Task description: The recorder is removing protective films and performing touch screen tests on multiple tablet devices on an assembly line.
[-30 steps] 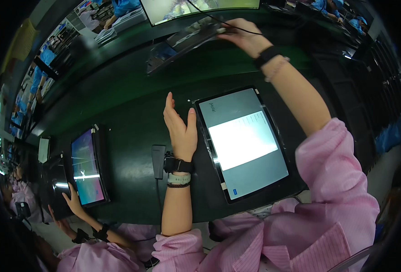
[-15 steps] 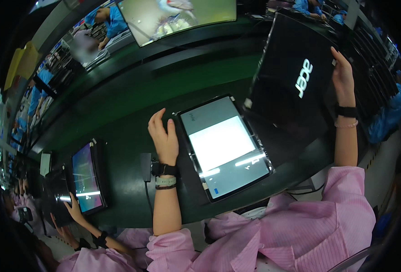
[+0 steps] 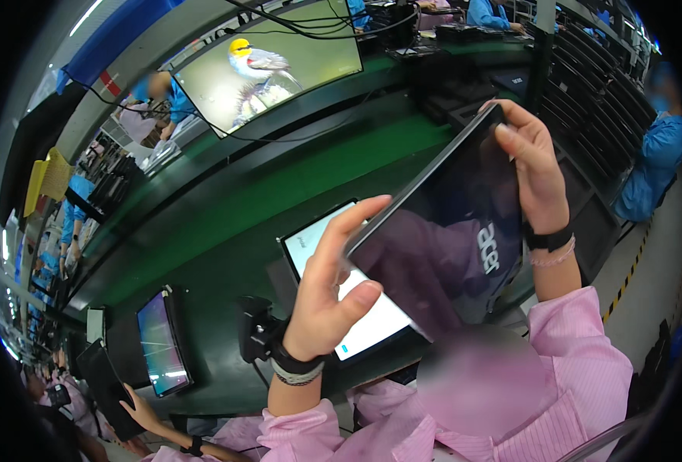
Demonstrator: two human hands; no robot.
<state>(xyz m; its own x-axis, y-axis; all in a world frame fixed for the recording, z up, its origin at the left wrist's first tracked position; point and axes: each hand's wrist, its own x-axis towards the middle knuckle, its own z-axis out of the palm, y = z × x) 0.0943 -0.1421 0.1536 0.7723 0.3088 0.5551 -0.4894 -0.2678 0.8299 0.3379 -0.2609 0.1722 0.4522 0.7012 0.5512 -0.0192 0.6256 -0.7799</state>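
A glossy black display panel (image 3: pixel 441 239) with a pale logo is held up, tilted, between my two hands. My right hand (image 3: pixel 539 165) is closed on its far upper corner, thumb on the glossy face. At the near left corner, my left hand (image 3: pixel 318 300) has its thumb and fingers either side of the edge. Pink cloth is mirrored in the dark face. Below it a lit display panel (image 3: pixel 383 323) with a white screen lies on the dark mat, partly hidden by the raised panel and my left hand.
Left of me, a co-worker's hand (image 3: pixel 142 414) touches a dark panel (image 3: pixel 108 385) beside a lit colourful panel (image 3: pixel 164 343). A large monitor (image 3: pixel 279 69) showing a bird stands at the back, loose cables hanging near it. Stacked black trays (image 3: pixel 599 100) stand at right by a person in blue (image 3: pixel 653 169).
The black panel has come from the far right toward me, over the lit one, and tilted. My left hand has moved from beside the lit panel to the black panel's corner.
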